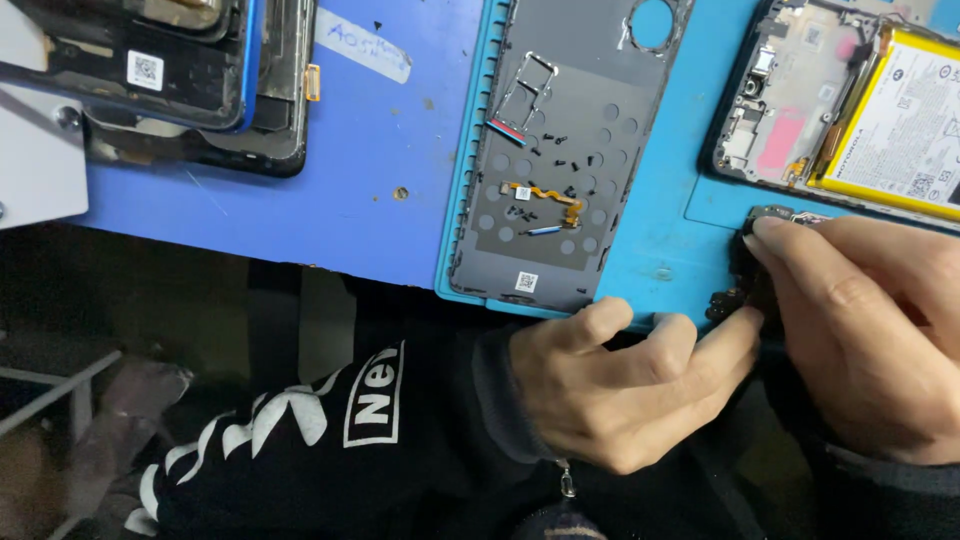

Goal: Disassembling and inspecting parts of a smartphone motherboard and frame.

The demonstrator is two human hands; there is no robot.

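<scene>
At right of frame, our left hand (625,385) and right hand (860,320) together pinch a small black circuit-board part (752,285) over the blue counter (340,190) edge. Centre: grey plastic phone back cover (560,110) holding tiny black screws (560,160).

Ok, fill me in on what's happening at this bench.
A person is holding a small black phone component between both hands at the near edge of a blue work mat. The left hand pinches it from below, the right hand from above. On the mat lie a grey phone back cover with tiny black screws in it, and an opened phone with a yellow-edged battery.
</scene>
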